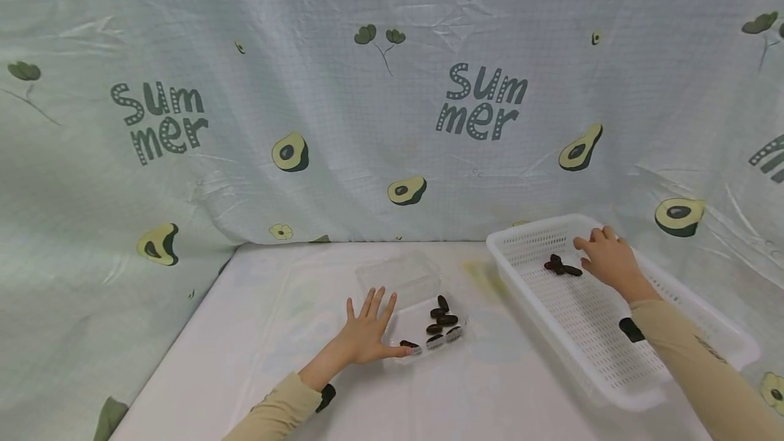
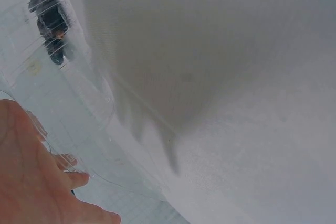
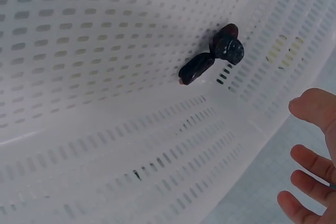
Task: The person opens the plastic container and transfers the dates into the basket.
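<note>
At lower centre, we see the left hand (image 1: 365, 337), fingers straight and spread wide, its thumb touching the near edge of a clear box (image 1: 412, 322); dark date-like pieces (image 1: 447, 320) lie right of the fingers. At right, the right hand (image 1: 612, 262), fingers slightly bent, apart and holding nothing, hovers just right of a dark cluster (image 1: 557, 266) in a white basket (image 1: 597, 322). Behind, we read "summer" twice on the backdrop (image 1: 343, 101).

basket (image 1: 603, 339): white | dates (image 1: 446, 320): dark brown | box (image 1: 410, 320): clear | sleeves (image 1: 692, 366): beige | backdrop (image 1: 343, 107): pale, avocado print
</note>
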`<state>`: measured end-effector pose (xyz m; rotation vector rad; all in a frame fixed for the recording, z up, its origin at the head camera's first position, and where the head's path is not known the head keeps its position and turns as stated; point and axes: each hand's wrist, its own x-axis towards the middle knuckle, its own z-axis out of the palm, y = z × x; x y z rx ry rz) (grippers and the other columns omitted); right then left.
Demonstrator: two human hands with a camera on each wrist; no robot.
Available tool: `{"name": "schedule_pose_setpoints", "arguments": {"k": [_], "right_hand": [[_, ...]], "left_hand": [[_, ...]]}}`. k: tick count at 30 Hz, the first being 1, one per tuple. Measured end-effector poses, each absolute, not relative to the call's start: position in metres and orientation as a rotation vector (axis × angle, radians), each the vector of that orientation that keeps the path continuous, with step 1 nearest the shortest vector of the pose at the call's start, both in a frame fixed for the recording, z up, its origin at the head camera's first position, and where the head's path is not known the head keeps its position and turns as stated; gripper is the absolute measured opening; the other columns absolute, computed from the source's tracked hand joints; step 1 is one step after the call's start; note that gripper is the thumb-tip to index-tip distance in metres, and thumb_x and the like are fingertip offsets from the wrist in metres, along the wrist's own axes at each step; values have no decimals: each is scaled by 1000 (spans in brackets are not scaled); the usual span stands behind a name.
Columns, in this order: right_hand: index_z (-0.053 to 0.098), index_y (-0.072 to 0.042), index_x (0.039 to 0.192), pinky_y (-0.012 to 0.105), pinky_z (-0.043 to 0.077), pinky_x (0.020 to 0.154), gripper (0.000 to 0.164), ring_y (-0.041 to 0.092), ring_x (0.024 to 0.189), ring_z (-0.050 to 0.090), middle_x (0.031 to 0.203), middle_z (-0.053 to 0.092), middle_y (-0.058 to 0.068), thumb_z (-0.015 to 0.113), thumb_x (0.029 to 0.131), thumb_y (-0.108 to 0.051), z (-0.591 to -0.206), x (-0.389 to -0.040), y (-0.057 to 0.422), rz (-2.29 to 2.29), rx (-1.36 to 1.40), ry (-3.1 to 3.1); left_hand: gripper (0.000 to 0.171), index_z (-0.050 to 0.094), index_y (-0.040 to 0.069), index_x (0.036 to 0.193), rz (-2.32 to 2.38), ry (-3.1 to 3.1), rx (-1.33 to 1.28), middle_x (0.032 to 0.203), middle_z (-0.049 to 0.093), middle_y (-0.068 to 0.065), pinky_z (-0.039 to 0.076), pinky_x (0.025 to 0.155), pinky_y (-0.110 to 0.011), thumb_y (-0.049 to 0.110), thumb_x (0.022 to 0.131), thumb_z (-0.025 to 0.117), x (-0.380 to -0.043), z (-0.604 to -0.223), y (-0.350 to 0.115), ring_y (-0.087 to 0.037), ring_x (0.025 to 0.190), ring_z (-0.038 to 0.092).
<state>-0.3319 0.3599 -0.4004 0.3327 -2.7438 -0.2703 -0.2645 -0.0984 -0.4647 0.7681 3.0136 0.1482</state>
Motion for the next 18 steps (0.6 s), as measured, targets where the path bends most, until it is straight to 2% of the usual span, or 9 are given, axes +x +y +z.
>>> {"name": "schedule_pose_setpoints", "arguments": {"k": [9,15,18], "right_hand": [[59,-9,91,48,42,58,21,37,81,45,83,52,18,70,73,-11,-390,-318,351,-180,370,-2683],[61,-8,89,38,41,48,20,38,80,47,81,54,18,70,71,-10,-381,-307,333,-71,469,-2583],[62,-8,89,36,41,47,20,38,82,47,83,54,18,70,71,-10,-376,-302,323,-7,505,-2567]], "left_hand": [[102,11,11,145,155,3008,760,150,7,-17,10,96,-70,75,72,43,-265,-465,-98,-36,138,7],[102,11,11,145,162,3008,760,150,8,-17,10,96,-70,75,72,43,-265,-465,-98,-37,137,7],[102,11,11,145,171,3002,752,150,8,-18,10,96,-70,75,72,43,-264,-465,-99,-37,137,7]]}}
